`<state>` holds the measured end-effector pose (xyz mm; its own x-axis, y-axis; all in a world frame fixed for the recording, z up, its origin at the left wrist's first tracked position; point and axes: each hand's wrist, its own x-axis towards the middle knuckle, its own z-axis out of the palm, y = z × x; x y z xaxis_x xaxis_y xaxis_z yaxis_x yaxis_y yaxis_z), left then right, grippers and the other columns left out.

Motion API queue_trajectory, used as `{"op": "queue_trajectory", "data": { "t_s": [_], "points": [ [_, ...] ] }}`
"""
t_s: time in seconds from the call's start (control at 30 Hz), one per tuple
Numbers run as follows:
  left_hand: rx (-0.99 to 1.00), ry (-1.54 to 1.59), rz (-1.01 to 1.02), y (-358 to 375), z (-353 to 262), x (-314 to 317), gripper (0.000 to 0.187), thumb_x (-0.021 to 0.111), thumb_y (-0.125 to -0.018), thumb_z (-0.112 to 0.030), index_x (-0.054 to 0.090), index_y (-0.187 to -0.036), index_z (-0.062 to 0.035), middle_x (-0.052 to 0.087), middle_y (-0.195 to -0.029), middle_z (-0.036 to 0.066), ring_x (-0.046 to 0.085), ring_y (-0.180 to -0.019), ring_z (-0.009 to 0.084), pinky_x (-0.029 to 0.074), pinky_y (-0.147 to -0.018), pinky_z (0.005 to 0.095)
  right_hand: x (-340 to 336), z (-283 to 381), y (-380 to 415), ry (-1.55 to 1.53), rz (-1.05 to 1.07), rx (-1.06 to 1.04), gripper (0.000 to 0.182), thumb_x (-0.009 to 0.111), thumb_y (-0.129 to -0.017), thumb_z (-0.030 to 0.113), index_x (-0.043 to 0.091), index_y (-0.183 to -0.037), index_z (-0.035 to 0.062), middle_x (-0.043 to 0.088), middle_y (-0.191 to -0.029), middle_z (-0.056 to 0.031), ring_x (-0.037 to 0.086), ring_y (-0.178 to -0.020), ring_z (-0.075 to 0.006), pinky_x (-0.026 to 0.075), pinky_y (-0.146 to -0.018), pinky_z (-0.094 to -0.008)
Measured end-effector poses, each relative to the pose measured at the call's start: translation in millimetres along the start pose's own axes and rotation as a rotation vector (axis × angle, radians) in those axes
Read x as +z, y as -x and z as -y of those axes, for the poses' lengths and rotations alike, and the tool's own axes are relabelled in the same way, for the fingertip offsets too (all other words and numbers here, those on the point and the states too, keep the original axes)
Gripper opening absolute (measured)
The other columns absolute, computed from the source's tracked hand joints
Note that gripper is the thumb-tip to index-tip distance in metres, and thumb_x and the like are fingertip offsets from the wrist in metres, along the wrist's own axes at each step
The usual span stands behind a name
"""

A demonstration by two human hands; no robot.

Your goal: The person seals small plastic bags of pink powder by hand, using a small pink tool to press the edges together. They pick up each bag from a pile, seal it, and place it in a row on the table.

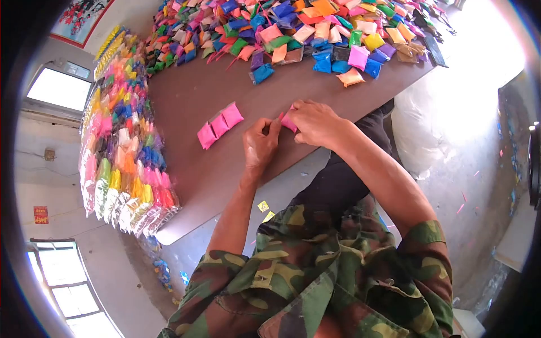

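Note:
Over the brown table (186, 101), near its front edge, both hands are close together. My right hand (313, 121) is closed on a pink packet (289, 121), which shows between its fingers. The fingertips of my left hand (262, 141) are pinched beside the packet, at a thin pinkish strip (281, 115); the pinch itself is too small to make out fully. To the left of my left hand, three pink packets (218, 125) lie side by side in a slanting row, touching one another.
A large heap of small colourful packets (276, 39) covers the back of the table. Stacked clear bags of colourful packets (127, 141) stand along the left side. A big white sack (417, 129) is on the floor at the right.

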<state>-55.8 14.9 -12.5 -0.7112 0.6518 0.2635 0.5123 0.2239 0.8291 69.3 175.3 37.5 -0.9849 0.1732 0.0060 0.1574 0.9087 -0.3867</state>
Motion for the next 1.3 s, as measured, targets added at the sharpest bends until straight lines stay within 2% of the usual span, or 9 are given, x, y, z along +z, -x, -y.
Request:
{"op": "queue_trajectory", "data": {
  "t_s": [0.17, 0.27, 0.4, 0.5, 0.7, 0.8, 0.9, 1.1, 1.3],
  "points": [
    [-0.013, -0.021, -0.001, -3, 6, -1, 0.025, 0.076, -0.1, -0.021, 0.074, -0.091, 0.0027, 0.068, -0.072, 0.004, 0.057, -0.069, 0.0068, 0.049, -0.061, 0.0298, 14, -5, 1, 0.011, -0.109, -0.018, 0.047, 0.085, -0.078, 0.021, 0.073, -0.119, 0.0037, 0.067, -0.129, -0.0197, 0.066, -0.121, -0.0399, 0.054, -0.104, -0.0499],
    [0.048, 0.01, -0.05, -3, 6, 1, 0.021, 0.078, -0.097, -0.016, 0.073, -0.087, 0.0025, 0.07, -0.069, 0.012, 0.06, -0.062, 0.01, 0.051, -0.059, 0.0324, 16, -11, 0, -0.005, -0.186, -0.079, 0.05, 0.085, -0.077, 0.023, 0.071, -0.122, 0.0046, 0.068, -0.129, -0.0179, 0.066, -0.121, -0.0394, 0.054, -0.104, -0.0497],
    [0.021, 0.032, -0.03, -3, 3, 0, 0.02, 0.079, -0.096, -0.015, 0.073, -0.087, 0.0018, 0.071, -0.07, 0.012, 0.064, -0.063, 0.0105, 0.051, -0.059, 0.032, 0, -3, 10, -0.072, -0.081, 0.033, 0.064, 0.087, -0.075, 0.025, 0.065, -0.132, 0.0038, 0.06, -0.149, -0.0158, 0.059, -0.135, -0.0364, 0.05, -0.11, -0.0481],
    [0.066, 0.02, -0.011, -3, 5, 1, 0.022, 0.077, -0.098, -0.018, 0.074, -0.09, 0.0027, 0.069, -0.071, 0.005, 0.059, -0.068, 0.0067, 0.05, -0.061, 0.0295, 17, -10, 19, -0.114, -0.264, -0.006, 0.067, 0.086, -0.077, 0.027, 0.064, -0.136, 0.0053, 0.059, -0.151, -0.0149, 0.056, -0.138, -0.0357, 0.044, -0.116, -0.048],
    [0.032, 0.157, 0.058, 2, 10, 0, 0.019, 0.074, -0.099, -0.017, 0.074, -0.094, 0.0018, 0.066, -0.074, -0.003, 0.055, -0.069, 0.0034, 0.046, -0.06, 0.0267, 40, -5, 22, -0.156, -0.444, 0.046, 0.07, 0.087, -0.077, 0.029, 0.063, -0.138, 0.0034, 0.063, -0.146, -0.0148, 0.058, -0.136, -0.0337, 0.041, -0.117, -0.046],
    [-0.081, 0.198, 0.074, 4, 6, -6, 0.014, 0.074, -0.097, -0.011, 0.073, -0.092, 0.0024, 0.069, -0.072, 0.005, 0.061, -0.068, 0.0053, 0.05, -0.061, 0.0275, 43, -5, 22, -0.189, -0.472, 0.048, 0.067, 0.086, -0.079, 0.028, 0.063, -0.136, 0.0009, 0.063, -0.145, -0.0152, 0.058, -0.136, -0.0333, 0.04, -0.118, -0.0459],
    [-0.129, 0.243, 0.058, 7, 2, -11, 0.015, 0.074, -0.098, -0.011, 0.074, -0.093, 0.0029, 0.068, -0.072, 0.004, 0.058, -0.068, 0.0051, 0.049, -0.061, 0.0274, 46, -4, 21, -0.156, -0.495, 0.045, 0.064, 0.086, -0.079, 0.027, 0.065, -0.134, -0.0001, 0.064, -0.145, -0.0153, 0.059, -0.136, -0.0323, 0.04, -0.119, -0.0457],
    [0.037, -0.034, 0.01, 25, -6, -11, 0.017, 0.074, -0.099, -0.015, 0.076, -0.1, 0.0018, 0.07, -0.075, 0.004, 0.061, -0.069, 0.0084, 0.049, -0.062, 0.0299, 48, -3, 21, -0.15, -0.53, 0.041, 0.059, 0.085, -0.08, 0.024, 0.067, -0.131, 0.0, 0.065, -0.143, -0.0143, 0.06, -0.135, -0.0304, 0.04, -0.119, -0.0454],
    [0.207, -0.168, 0.021, 18, -15, 3, 0.012, 0.077, -0.095, -0.012, 0.074, -0.093, -0.0002, 0.072, -0.077, 0.014, 0.069, -0.066, 0.0201, 0.053, -0.063, 0.035, 48, -2, 21, -0.143, -0.564, 0.031, 0.055, 0.084, -0.078, 0.021, 0.068, -0.127, 0.002, 0.066, -0.139, -0.0132, 0.062, -0.13, -0.0304, 0.041, -0.117, -0.0457]
  ]
}}
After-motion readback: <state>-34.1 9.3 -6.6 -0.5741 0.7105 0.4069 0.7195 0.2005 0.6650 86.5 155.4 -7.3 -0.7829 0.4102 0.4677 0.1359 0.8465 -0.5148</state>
